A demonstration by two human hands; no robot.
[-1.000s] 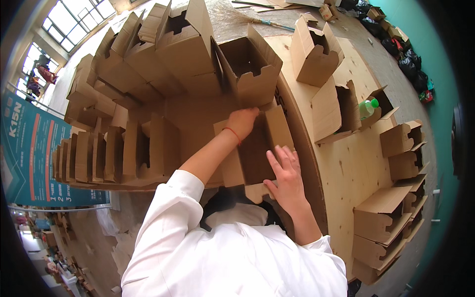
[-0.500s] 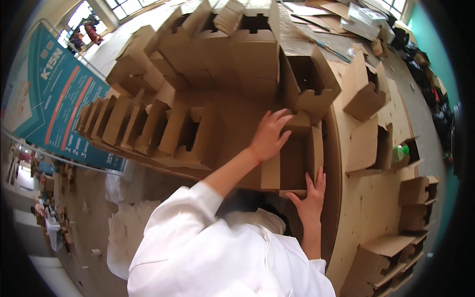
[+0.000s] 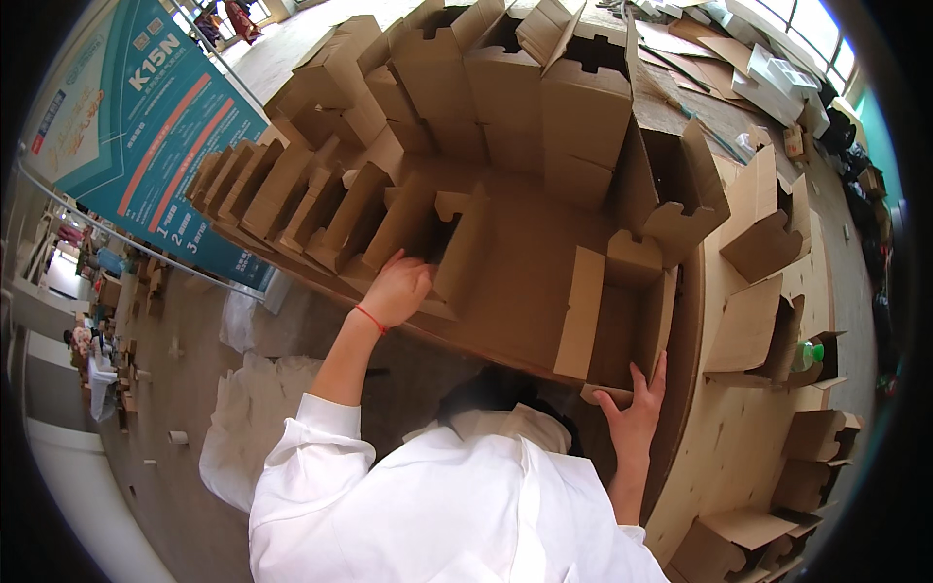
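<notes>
Presently, our left hand [image 3: 397,289] grips a side flap [image 3: 465,255] to fold it; right hand [image 3: 637,406], fingers spread, steadies the box [image 3: 544,282] on the tabletop [image 3: 739,457].

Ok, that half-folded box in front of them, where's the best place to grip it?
Probably by its two upright side flaps: the left hand already holds the left one, and the right hand sits at the near right corner. The box lies open and wide, so come from both sides.
</notes>
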